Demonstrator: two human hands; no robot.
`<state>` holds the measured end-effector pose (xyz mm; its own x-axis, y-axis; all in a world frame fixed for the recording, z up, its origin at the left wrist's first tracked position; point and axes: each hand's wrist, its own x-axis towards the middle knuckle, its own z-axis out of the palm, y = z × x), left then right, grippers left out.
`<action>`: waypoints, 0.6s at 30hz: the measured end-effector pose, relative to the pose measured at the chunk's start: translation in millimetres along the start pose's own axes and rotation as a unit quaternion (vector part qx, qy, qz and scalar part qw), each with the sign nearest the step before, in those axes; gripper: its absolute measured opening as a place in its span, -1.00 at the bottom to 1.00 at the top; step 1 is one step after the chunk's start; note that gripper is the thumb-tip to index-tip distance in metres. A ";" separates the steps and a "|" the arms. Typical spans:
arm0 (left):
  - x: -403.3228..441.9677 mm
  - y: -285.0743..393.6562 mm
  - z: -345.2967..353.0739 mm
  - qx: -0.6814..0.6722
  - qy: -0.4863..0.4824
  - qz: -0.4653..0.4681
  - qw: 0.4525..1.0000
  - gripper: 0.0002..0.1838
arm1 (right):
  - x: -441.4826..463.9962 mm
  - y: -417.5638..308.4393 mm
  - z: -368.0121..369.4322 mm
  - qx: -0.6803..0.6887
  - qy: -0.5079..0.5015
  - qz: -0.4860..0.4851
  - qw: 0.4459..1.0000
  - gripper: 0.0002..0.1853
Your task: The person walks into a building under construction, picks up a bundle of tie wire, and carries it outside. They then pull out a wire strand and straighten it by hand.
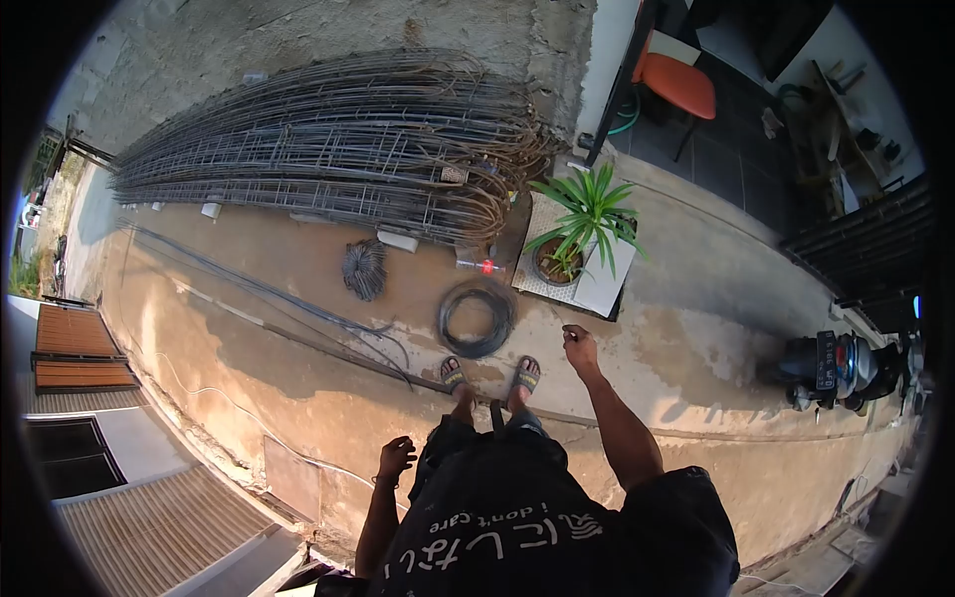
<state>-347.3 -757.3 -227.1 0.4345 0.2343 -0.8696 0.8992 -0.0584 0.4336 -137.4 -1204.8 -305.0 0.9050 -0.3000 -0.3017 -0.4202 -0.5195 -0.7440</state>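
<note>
My left hand [397, 457] hangs low beside my left thigh, fingers loosely bent and slightly apart, with nothing seen in it. Held out ahead on the other side, my right hand [579, 345] has its fingers curled in; whatever they may hold is hidden. A coil of dark wire [445, 323] lies on the concrete just beyond my sandalled feet. Further ahead is a bundle of short wire pieces [364, 271]. Nearest my right hand stands a potted plant [589, 214] with long green leaves, apart from the hand.
Long rebar cages [328, 149] are stacked along the wall. Loose steel rods [249, 284] stretch across the ground at left. A plastic bottle [481, 266] lies beside the stack. A motorcycle [846, 368] stands at right, and an orange chair [679, 86] is inside the doorway.
</note>
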 end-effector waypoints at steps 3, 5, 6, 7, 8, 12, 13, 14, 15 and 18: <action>-6.1 -8.8 -1.2 -0.004 0.008 -0.008 1.000 -0.66 | 20.9 -8.3 7.7 -0.003 0.002 0.006 1.000 -0.78; -8.3 -16.8 -3.0 -0.012 0.012 -0.011 1.000 -0.66 | 32.6 -6.1 14.8 -0.017 -0.002 0.005 1.000 -0.77; -9.5 -19.7 -3.3 -0.019 0.013 -0.011 1.000 -0.67 | 37.6 -2.1 19.1 -0.038 0.034 -0.034 0.998 -0.76; -10.3 -22.3 -3.6 -0.022 0.015 -0.013 1.000 -0.67 | 43.6 2.0 22.5 -0.060 0.070 -0.075 0.993 -0.75; -11.1 -24.7 -4.2 -0.026 0.015 -0.017 0.999 -0.66 | 41.6 -18.9 8.9 -0.062 -0.016 0.012 0.998 -0.68; -16.3 -28.3 -2.3 -0.045 0.022 -0.030 0.998 -0.60 | 43.8 -2.3 15.1 -0.222 -0.061 0.026 0.973 -0.51; -16.3 -28.4 -1.7 -0.046 0.022 -0.030 0.998 -0.60 | 47.1 9.1 16.4 -0.263 -0.158 0.077 0.949 -0.42; -15.0 -30.2 -1.0 -0.044 0.019 -0.027 0.998 -0.62 | 49.3 21.0 18.9 -0.300 -0.252 0.127 0.911 -0.32; -14.9 -30.7 0.5 -0.042 0.016 -0.023 0.999 -0.64 | 47.2 28.9 20.6 -0.302 -0.252 0.127 0.910 -0.32; -15.5 -31.3 9.0 -0.040 0.016 -0.024 0.999 -0.64 | 32.8 49.9 17.6 -0.281 -0.302 0.119 0.903 -0.28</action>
